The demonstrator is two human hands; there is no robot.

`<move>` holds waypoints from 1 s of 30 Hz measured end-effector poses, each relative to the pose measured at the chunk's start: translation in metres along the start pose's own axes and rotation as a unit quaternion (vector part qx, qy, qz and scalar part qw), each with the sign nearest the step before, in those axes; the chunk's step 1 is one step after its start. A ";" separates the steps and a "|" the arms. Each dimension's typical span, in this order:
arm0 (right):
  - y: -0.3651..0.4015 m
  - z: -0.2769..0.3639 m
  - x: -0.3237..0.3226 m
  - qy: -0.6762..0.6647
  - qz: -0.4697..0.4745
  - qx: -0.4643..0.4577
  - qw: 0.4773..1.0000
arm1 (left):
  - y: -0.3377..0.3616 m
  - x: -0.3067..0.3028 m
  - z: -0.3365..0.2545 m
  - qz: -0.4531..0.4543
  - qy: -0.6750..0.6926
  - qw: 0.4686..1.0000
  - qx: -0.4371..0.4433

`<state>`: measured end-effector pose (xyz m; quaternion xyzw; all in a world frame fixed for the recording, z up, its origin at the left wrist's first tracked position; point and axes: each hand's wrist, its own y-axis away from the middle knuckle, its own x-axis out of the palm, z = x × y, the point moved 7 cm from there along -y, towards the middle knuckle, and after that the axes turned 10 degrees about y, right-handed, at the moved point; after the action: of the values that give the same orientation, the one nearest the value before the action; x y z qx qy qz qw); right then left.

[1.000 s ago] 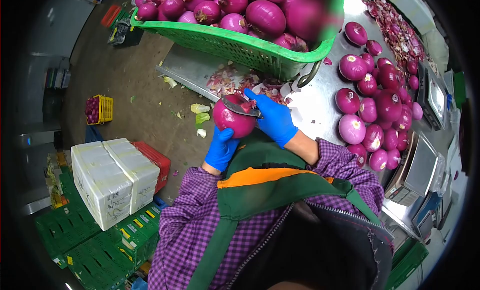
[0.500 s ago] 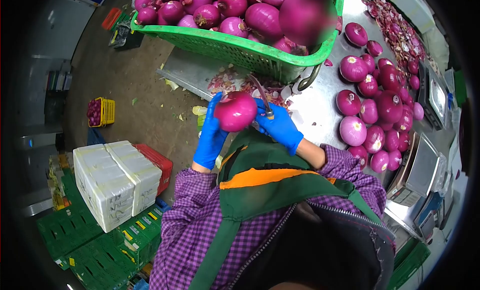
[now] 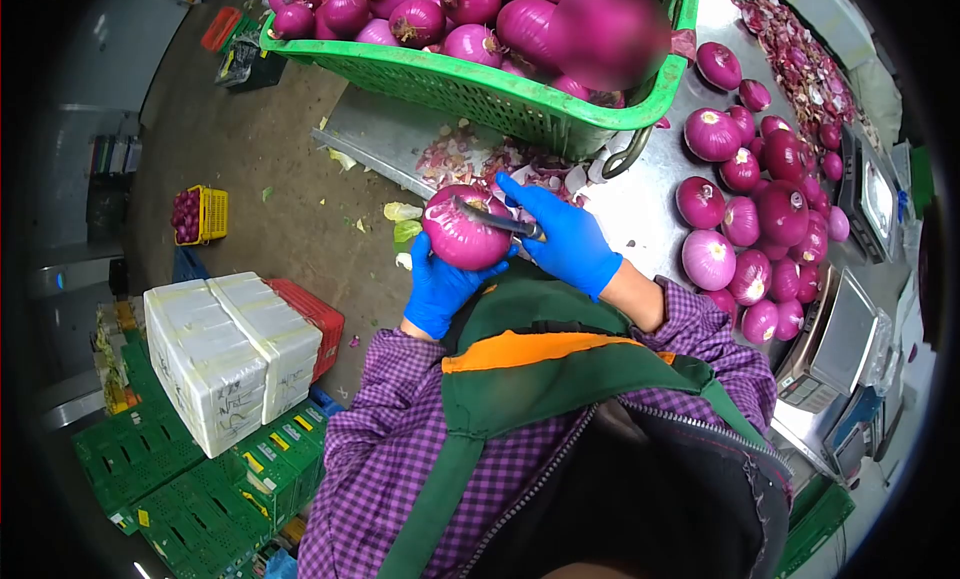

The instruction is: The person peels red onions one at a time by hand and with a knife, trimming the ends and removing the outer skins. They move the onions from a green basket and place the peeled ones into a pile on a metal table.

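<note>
My left hand (image 3: 440, 287), in a blue glove, cups a large red onion (image 3: 462, 241) from below and the left side. In my blue-gloved right hand (image 3: 573, 241) is a small curved knife (image 3: 492, 217), its dark blade lying across the top of the onion near the pale end. The right thumb or finger reaches up beside the onion. Beyond the hands, onion skins (image 3: 465, 159) litter the metal table (image 3: 640, 219). To the right sits a group of peeled red onions (image 3: 740, 219).
A green crate (image 3: 480, 89) full of onions stands at the table's far side. Scales (image 3: 840, 329) and a skin heap (image 3: 800, 59) lie right. On the left are a white foam box (image 3: 230, 354), green crates (image 3: 200, 499) and a yellow crate (image 3: 213, 216).
The onion has turned so its pale end faces up, and my left hand has shifted beneath it. My right hand has brought the knife blade down onto the onion.
</note>
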<state>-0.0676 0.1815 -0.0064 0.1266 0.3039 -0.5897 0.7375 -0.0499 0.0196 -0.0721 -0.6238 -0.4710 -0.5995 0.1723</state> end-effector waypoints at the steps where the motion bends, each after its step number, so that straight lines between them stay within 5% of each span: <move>1: 0.000 0.001 -0.001 -0.001 0.000 0.001 1.000 | 0.001 0.001 0.002 -0.011 0.022 1.000 -0.010; 3: 0.003 -0.003 0.006 0.088 0.080 0.022 0.993 | 0.001 -0.002 0.006 -0.023 0.043 0.998 -0.027; 5: 0.003 -0.004 0.004 0.105 0.081 0.011 0.991 | 0.004 0.003 0.016 0.046 0.078 0.990 -0.108; 9: 0.005 -0.005 0.004 0.130 0.093 -0.030 0.987 | 0.010 -0.002 0.024 0.009 0.077 0.989 -0.124; 12: 0.010 -0.002 0.004 0.168 0.027 -0.083 0.982 | 0.012 -0.003 0.028 -0.020 0.065 0.990 -0.125; 16: 0.010 -0.013 0.012 0.174 0.075 -0.048 0.981 | 0.010 -0.009 0.034 -0.027 0.062 0.983 -0.171; 22: 0.016 -0.033 0.026 0.162 0.004 -0.057 0.985 | 0.011 -0.006 0.043 -0.014 0.095 0.975 -0.202; 25: 0.031 -0.074 0.034 0.117 0.059 0.005 0.991 | 0.020 0.000 0.040 0.000 0.039 0.985 -0.171; 27: 0.058 -0.160 0.029 0.087 0.021 0.192 0.977 | 0.022 -0.020 0.028 0.022 -0.117 0.990 -0.078; 30: 0.059 -0.127 0.003 0.017 -0.035 0.168 0.985 | 0.032 -0.017 0.036 -0.034 -0.018 0.990 -0.139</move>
<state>-0.0497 0.2645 -0.1177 0.2483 0.2169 -0.6557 0.6792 -0.0011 0.0251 -0.0840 -0.6363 -0.4068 -0.6532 0.0548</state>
